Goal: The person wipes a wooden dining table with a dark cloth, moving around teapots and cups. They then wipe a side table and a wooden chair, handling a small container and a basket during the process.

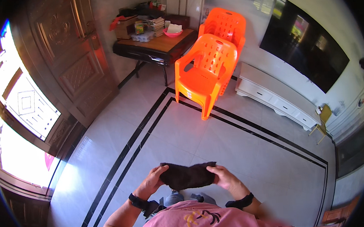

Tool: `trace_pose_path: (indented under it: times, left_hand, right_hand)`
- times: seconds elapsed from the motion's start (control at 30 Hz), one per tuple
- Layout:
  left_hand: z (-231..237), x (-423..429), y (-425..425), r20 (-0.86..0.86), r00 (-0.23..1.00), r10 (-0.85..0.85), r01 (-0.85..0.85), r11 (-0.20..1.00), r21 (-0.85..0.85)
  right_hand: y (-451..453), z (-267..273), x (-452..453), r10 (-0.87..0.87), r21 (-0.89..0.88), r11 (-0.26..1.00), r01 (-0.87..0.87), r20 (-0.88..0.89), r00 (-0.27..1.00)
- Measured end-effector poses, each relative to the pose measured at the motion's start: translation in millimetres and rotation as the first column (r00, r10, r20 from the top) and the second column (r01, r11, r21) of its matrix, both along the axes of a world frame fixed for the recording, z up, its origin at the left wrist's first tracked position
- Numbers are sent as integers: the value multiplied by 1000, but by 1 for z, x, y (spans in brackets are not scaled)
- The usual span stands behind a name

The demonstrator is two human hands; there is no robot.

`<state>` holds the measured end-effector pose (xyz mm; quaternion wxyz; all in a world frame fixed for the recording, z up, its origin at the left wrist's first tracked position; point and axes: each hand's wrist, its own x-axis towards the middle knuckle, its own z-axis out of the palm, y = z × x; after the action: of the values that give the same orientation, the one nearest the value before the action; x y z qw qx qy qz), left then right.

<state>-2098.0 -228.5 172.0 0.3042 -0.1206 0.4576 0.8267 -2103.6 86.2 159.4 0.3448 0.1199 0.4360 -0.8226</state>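
A dark brown or black piece of cloth [189, 176] is stretched between my two hands, in front of my pink shirt and above the tiled floor. My left hand [155, 178] grips its left end, the thumb lying on top. The right end is pinched by my right hand [222, 175], also with the thumb over it. The cloth's middle sags slightly along its upper edge. Both wrists wear black straps. What kind of cloth item it is, I cannot tell.
Orange plastic armchairs [201, 77] stand ahead, beside a table [164, 46] loaded with boxes, books and a pink bowl [173, 33]. A white low cabinet [275, 94] lies under a wall-mounted television [303, 41]. At the left is a carved wooden door [70, 58] beside a bright doorway.
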Motion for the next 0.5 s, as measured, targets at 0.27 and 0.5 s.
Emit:
trace_pose_path:
  times: [0.27,0.5]
  left_hand:
    - [-19,-150,-26,-66,998,-1,8,994,108]
    - [-8,-299,-49,-406,912,-63,-58,959,-279]
  right_hand:
    - [19,-6,-162,561,935,341,95,-284,778]
    - [6,25,-342,298,801,553,231,-449,842]
